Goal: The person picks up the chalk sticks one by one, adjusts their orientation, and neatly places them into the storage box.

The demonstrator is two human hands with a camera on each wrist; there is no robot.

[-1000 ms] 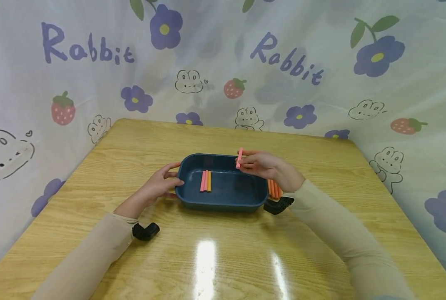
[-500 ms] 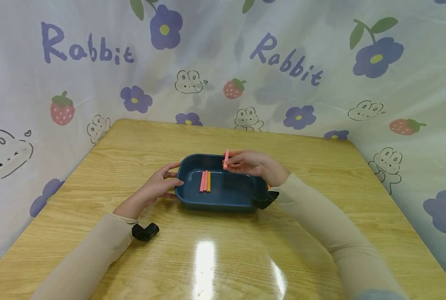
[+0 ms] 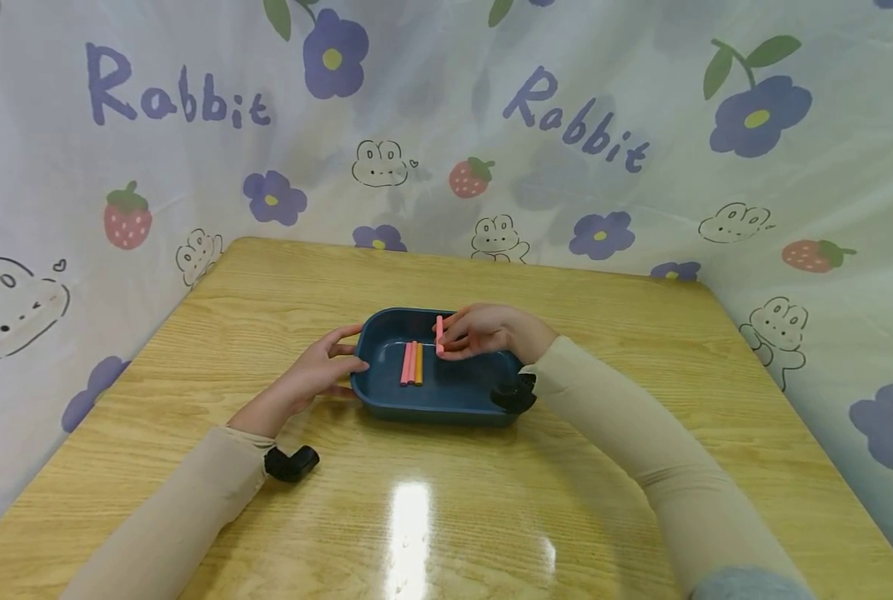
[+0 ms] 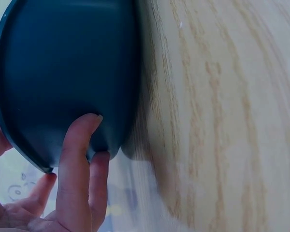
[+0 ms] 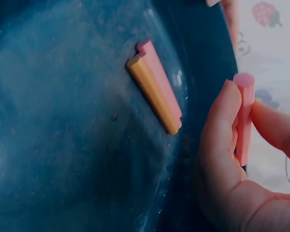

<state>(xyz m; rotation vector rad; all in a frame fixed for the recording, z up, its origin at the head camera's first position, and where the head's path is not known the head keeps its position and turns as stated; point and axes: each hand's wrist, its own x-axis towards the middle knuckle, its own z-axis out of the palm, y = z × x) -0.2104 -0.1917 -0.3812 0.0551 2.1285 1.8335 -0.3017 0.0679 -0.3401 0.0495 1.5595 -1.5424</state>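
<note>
A dark blue plastic tub [image 3: 454, 387] with rounded corners stands on the wooden table. My left hand [image 3: 318, 364] grips its left end, thumb over the rim and fingers [image 4: 73, 164] against the outer wall. My right hand [image 3: 487, 331] pinches a pink chalk stick [image 3: 439, 335] between thumb and fingers, over the tub's far middle part. In the right wrist view this held chalk [image 5: 245, 118] appears faceted. On the tub's floor, toward the left, two pink chalk sticks [image 3: 405, 365] and an orange chalk stick [image 3: 419, 365] lie side by side.
The wooden table [image 3: 326, 525] extends around the tub. Behind it hangs a white cloth [image 3: 431, 100] printed with rabbits, flowers and strawberries. Black cameras sit at both wrists, the right camera [image 3: 515, 394] overlapping the tub's near right corner in the head view.
My right hand has carried the pink chalk stick leftward across the tub, then lower. The orange sticks seen right of the tub earlier are now hidden. My left hand has stayed put.
</note>
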